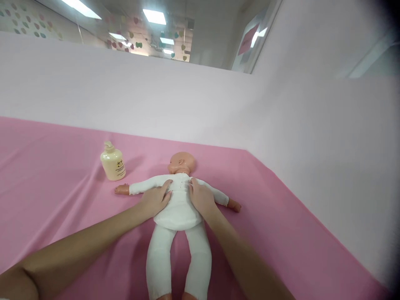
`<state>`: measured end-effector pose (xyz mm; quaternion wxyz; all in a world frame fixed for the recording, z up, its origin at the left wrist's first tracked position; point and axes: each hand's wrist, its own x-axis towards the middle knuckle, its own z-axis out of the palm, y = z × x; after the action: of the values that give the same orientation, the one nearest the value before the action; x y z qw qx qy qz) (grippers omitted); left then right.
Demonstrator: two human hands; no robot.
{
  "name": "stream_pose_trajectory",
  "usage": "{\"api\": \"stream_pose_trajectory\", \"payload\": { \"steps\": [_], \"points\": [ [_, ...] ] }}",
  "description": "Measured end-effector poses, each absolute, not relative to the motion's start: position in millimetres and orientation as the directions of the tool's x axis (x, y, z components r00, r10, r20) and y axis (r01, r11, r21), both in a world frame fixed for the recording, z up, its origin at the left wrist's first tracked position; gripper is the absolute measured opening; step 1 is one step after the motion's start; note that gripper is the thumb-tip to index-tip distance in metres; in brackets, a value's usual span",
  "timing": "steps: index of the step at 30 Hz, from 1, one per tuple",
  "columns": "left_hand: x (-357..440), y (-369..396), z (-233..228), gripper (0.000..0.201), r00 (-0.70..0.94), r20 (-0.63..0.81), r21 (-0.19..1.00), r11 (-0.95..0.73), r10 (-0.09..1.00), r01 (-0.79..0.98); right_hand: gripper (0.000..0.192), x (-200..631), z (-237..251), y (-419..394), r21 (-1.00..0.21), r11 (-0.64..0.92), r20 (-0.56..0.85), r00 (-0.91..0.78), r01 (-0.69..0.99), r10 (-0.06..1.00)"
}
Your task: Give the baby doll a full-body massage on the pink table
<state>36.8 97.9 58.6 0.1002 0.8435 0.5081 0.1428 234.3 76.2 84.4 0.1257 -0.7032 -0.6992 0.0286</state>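
A baby doll (179,210) with a white cloth body lies stretched out on a pink cloth (75,204). Its bare head points away from me and is turned to the left, and its arms reach out to both sides. My left hand (156,200) rests on the left side of the doll's torso, fingers and thumb apart. On the torso's right side lies my right hand (201,198), fingers stretched toward the shoulder. Both palms face down against the white fabric, with some fingers partly hidden. The doll's feet are cut off by the lower edge.
A pale yellow pump bottle (113,162) stands upright on the cloth, just beyond the doll's left-side hand. A white wall (131,100) borders the far edge and continues along the right. Above it, a window or mirror (212,37) shows ceiling lights and hanging decorations.
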Motion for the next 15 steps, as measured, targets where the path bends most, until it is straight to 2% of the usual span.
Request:
{"api": "stream_pose_trajectory", "payload": {
  "steps": [6,9,15],
  "points": [
    [38.8,92.0,52.8,0.034,0.364,0.121,0.289,-0.384,0.923,0.877,0.046,231.1,80.9,73.0,-0.171,-0.191,0.041,0.201,0.967,0.979],
    [37.1,88.4,48.9,0.027,0.387,0.183,0.283,-0.425,0.904,0.86,0.048,228.3,80.7,70.3,-0.171,-0.225,0.036,0.234,0.959,0.971],
    [34.5,87.3,37.2,0.021,0.389,0.291,0.367,-0.478,0.874,0.798,0.041,217.8,81.5,60.4,-0.165,-0.248,0.071,0.262,0.955,0.962]
  ]
}}
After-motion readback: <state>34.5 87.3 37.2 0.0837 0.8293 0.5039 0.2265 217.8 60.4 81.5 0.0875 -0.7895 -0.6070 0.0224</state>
